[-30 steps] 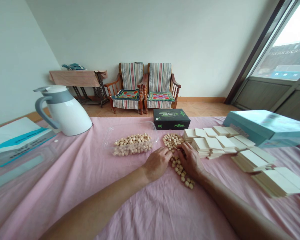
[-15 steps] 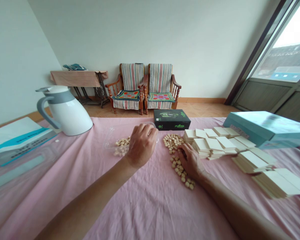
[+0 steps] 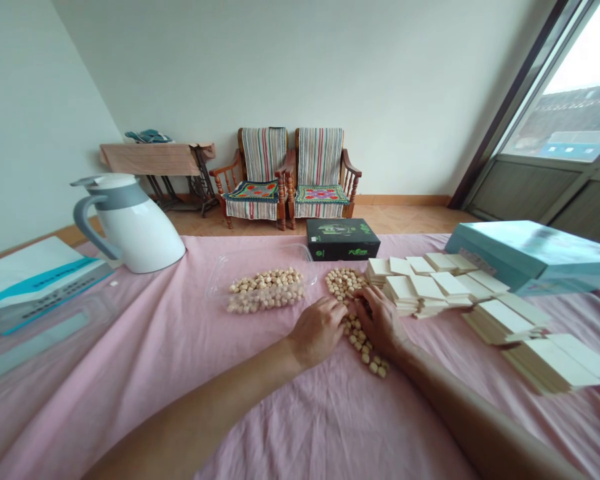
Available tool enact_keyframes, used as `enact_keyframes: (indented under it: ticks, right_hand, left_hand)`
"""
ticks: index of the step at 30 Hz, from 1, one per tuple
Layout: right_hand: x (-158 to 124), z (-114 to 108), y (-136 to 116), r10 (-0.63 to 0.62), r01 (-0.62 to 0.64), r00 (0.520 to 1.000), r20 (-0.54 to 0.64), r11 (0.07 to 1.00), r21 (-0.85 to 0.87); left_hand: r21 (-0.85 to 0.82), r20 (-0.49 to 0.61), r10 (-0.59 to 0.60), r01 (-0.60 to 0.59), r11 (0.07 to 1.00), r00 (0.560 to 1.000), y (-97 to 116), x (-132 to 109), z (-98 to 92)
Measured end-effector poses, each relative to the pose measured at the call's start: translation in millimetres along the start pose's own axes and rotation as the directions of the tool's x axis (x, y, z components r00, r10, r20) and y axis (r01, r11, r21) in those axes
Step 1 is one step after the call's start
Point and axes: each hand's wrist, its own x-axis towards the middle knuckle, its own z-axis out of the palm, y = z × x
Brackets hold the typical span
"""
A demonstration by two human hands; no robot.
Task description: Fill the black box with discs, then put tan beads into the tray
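Small pale round pieces (image 3: 344, 280) lie in a loose heap and a trailing line on the pink cloth. My left hand (image 3: 321, 330) is at the left side of this pile, its fingers curled together; what they hold, if anything, is hidden. Beside it my right hand (image 3: 380, 321) rests over the pile with bent fingers pressed together, their tips near those of my left hand and partly hidden. A clear plastic tray (image 3: 219, 270) to the left holds many more of the same pieces. Right of the heap stand stacks of thin pale square tiles (image 3: 430, 287).
A white and grey jug (image 3: 153, 233) stands at the left, near a white and blue box (image 3: 40, 277) and a clear plastic lid (image 3: 87, 320). A black box (image 3: 343, 239) sits at the table's far edge, and a light blue box (image 3: 535, 257) at the right.
My left hand has moved from over the clear tray, right and nearer, to the pile beside my right hand. The pieces in the tray are now uncovered. My right hand has barely moved.
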Motion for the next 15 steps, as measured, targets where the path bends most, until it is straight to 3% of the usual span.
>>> enact_keyframes:
  ticks: [10,15]
  right_hand:
    - [-0.7,1.7,0.3,0.019,-0.02,1.0,0.003,1.0,0.019]
    - [-0.3,1.4,1.1,0.009,-0.008,1.0,-0.003,1.0,0.008]
  left_hand:
    - [-0.013,0.012,0.052,-0.052,0.999,0.999,-2.3,-0.7,10.0]
    - [0.098,-0.129,0.148,-0.136,0.986,0.981,8.9,-1.9,-16.4]
